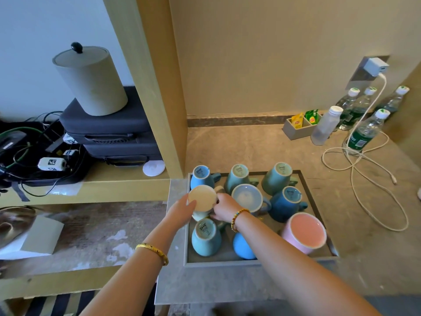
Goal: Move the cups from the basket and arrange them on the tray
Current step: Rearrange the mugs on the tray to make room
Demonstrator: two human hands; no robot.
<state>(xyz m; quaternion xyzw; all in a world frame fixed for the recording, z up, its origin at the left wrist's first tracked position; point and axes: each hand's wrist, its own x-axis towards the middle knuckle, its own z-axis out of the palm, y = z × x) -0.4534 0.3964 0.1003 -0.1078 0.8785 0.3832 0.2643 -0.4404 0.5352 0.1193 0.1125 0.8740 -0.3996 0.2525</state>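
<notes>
My cups (206,237) look like glossy glazed ceramic; the tray (219,262) is matt grey; the surface (262,147) is rough mottled stone; clear plastic bottles (362,133).

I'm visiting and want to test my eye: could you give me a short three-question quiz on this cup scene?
1. True or false: the pink cup stands mouth up on the tray.
2. Which hands touch the cream cup? A left only, B right only, C both.
3. Fill in: the tea bag box sits beside the water ____.

Key: 1 true; 2 C, left hand and right hand; 3 bottles.
</notes>
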